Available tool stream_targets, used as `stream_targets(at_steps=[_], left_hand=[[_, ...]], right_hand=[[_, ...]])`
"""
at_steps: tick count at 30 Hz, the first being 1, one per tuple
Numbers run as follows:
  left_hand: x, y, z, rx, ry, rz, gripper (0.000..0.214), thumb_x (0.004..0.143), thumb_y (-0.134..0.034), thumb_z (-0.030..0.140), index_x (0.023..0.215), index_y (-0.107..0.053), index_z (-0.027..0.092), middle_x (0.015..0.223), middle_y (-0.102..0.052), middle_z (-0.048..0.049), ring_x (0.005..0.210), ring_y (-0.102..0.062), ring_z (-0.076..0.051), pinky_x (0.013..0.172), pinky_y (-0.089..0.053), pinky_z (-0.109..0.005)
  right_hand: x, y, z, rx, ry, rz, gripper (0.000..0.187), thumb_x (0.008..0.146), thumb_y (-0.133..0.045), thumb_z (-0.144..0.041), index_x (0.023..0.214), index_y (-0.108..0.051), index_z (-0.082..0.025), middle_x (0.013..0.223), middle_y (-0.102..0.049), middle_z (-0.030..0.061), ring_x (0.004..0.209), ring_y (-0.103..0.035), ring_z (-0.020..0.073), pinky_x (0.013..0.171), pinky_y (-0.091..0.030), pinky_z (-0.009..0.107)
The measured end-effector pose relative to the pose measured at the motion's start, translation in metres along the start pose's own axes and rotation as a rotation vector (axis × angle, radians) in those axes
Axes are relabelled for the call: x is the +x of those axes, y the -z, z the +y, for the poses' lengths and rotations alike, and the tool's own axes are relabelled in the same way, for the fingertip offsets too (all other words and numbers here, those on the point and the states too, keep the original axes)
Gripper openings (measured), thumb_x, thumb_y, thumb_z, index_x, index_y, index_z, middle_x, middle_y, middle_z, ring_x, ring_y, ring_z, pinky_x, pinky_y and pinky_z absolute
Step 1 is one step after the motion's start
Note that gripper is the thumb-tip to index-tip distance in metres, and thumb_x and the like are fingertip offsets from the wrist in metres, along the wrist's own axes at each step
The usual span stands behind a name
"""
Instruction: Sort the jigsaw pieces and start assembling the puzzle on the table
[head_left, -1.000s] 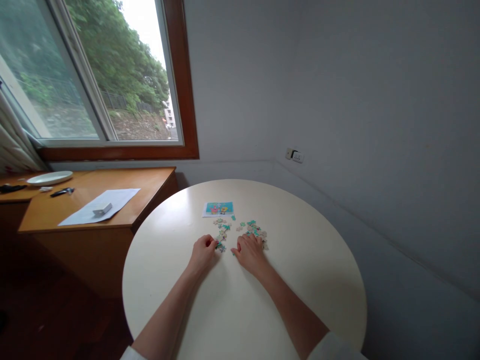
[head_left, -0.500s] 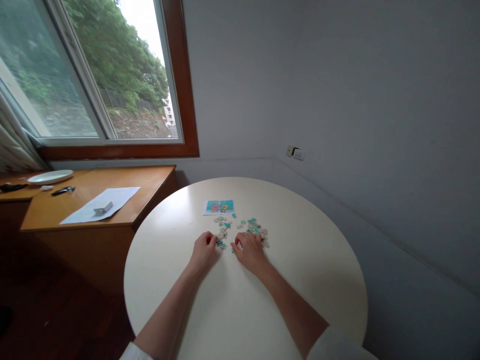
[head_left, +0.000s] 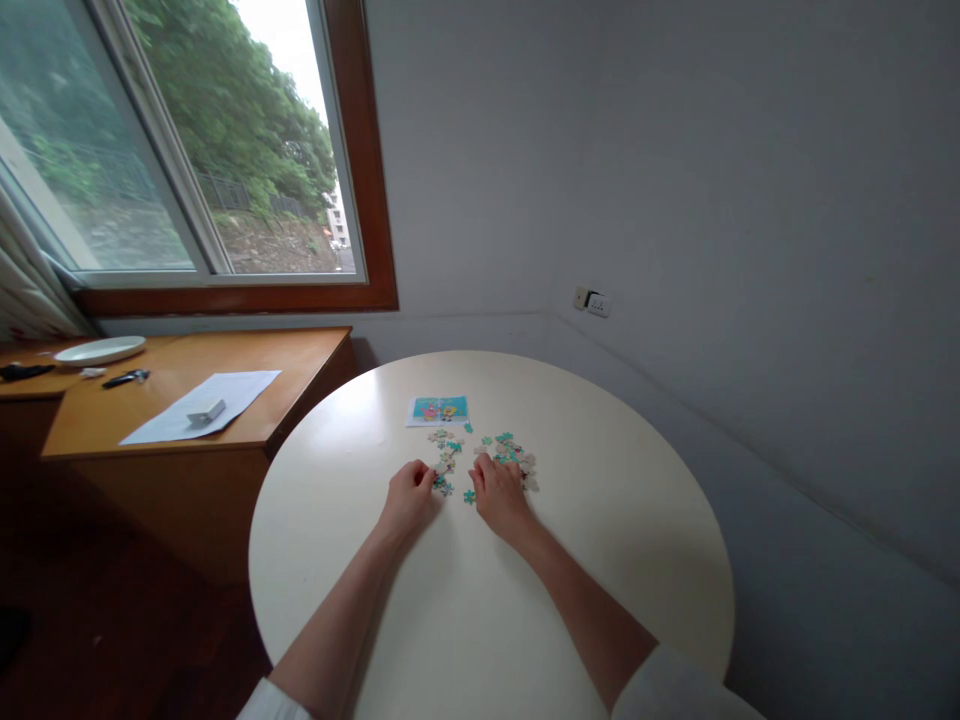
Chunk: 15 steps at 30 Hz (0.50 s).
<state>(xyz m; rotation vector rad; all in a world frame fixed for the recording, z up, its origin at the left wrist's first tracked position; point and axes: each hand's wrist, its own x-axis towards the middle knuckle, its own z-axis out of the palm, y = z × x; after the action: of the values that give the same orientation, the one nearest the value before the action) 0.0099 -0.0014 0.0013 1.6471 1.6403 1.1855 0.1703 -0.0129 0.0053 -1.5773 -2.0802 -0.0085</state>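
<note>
Puzzle pieces (head_left: 489,457), teal and pale, scattered.

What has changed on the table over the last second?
The right hand edged a little left, its fingers drawing together at the near edge of the puzzle pieces. A teal piece now lies clear beside its thumb. Nothing was visibly picked up or let go. The left hand stayed at the pieces in front of it, and the card and table are unchanged.
</note>
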Motion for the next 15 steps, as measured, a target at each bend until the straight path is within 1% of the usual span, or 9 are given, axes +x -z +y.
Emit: stream_targets(at_steps=[7,10,15], left_hand=[[-0.0005,0.0,-0.0001,0.006,-0.003,-0.001,0.02,0.068,-0.048,0.031,0.052,-0.047,0.018,0.052,-0.049,0.0007,0.056,-0.043,-0.014,0.056,-0.031,-0.025],[-0.0001,-0.0004,-0.0005,0.02,0.003,0.0,0.021,0.068,-0.048,0.031,0.052,-0.048,0.018,0.052,-0.049,0.0005,0.057,-0.043,-0.014,0.056,-0.031,-0.025],[0.0004,-0.0006,0.0001,0.006,0.012,0.0,0.02,0.066,-0.048,0.032,0.051,-0.047,0.018,0.05,-0.048,0.001,0.056,-0.043,-0.013,0.056,-0.03,-0.024]], right_hand=[[-0.0005,0.0026,-0.0005,0.048,-0.007,0.023,0.013,0.089,-0.039,-0.02,0.081,-0.049,-0.017,0.076,-0.063,0.0022,0.072,-0.055,0.0157,0.074,-0.024,0.028],[-0.0003,0.0036,-0.0004,0.094,-0.016,0.044,0.012,0.086,-0.044,-0.022,0.077,-0.051,-0.017,0.072,-0.062,-0.0001,0.068,-0.054,0.0138,0.073,-0.025,0.027],[0.0005,0.0024,0.0012,0.104,-0.036,0.059,0.013,0.081,-0.053,-0.025,0.07,-0.052,-0.018,0.065,-0.061,-0.0023,0.063,-0.053,0.0126,0.074,-0.026,0.027]])
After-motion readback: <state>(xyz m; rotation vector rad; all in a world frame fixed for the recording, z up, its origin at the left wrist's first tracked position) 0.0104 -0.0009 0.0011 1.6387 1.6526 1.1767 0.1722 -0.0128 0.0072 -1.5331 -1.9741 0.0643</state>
